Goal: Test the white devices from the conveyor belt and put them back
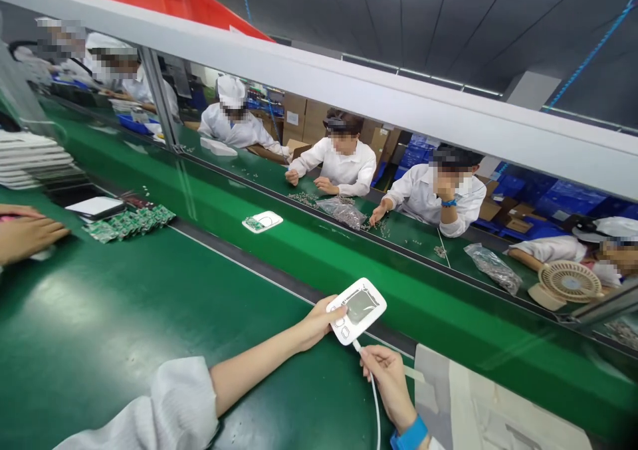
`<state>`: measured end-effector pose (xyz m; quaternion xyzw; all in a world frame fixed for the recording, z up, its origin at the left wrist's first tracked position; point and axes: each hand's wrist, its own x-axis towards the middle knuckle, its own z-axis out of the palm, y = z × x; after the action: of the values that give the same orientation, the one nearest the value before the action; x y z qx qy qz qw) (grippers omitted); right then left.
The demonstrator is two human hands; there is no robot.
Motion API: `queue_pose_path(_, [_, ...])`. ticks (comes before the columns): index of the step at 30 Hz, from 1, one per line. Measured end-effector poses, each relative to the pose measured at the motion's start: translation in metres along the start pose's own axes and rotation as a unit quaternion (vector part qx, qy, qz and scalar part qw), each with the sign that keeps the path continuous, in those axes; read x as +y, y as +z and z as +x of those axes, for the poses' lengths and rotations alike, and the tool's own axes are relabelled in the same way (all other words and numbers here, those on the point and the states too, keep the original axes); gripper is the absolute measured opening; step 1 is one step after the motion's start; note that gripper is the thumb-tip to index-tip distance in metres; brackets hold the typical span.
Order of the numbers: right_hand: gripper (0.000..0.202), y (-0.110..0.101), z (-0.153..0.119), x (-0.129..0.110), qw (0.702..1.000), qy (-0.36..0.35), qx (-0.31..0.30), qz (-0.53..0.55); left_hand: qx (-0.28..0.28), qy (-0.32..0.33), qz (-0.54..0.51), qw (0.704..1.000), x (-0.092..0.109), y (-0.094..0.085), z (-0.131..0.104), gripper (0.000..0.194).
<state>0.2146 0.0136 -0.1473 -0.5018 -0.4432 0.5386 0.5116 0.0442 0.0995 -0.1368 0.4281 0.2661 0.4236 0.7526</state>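
Observation:
My left hand (pixel 319 322) is closed around the lower left side of a white blood pressure monitor (pixel 373 302), its thumb lying on the face near the grey screen. The monitor is tilted, buttons toward me. Just below it, my right hand (pixel 386 373) pinches a white cable (pixel 375 400) close to its plug. The plug (pixel 357 346) meets the monitor's lower edge; whether it is fully seated I cannot tell. From my fingers the cable hangs down past the bottom of the view.
A green conveyor belt (pixel 309 254) runs beyond my hands, carrying a white casing with a circuit board (pixel 262 221). Green circuit boards (pixel 130 223) and stacked white parts (pixel 30 161) lie left, near another person's hand (pixel 27 234). Several co-workers sit across the belt. A beige padded surface (pixel 478 397) is at right.

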Motion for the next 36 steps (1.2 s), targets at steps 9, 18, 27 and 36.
queue_pose_path(9, [0.023,0.001,0.001,0.000,0.998,-0.030,0.014,-0.050,-0.011,-0.031,-0.065,0.997,0.003,-0.012,0.004,0.047])
queue_pose_path(18, [0.021,0.001,0.001,0.006,0.996,-0.045,0.057,-0.058,-0.023,-0.028,-0.052,0.998,0.009,-0.007,0.001,0.045])
queue_pose_path(27, [0.020,0.001,0.002,0.005,0.995,-0.050,0.048,-0.074,-0.044,-0.024,-0.042,0.998,0.009,-0.007,0.001,0.044])
queue_pose_path(36, [0.021,0.002,0.001,0.005,0.994,-0.044,0.058,-0.082,-0.043,-0.015,-0.035,0.998,0.007,-0.008,0.001,0.046])
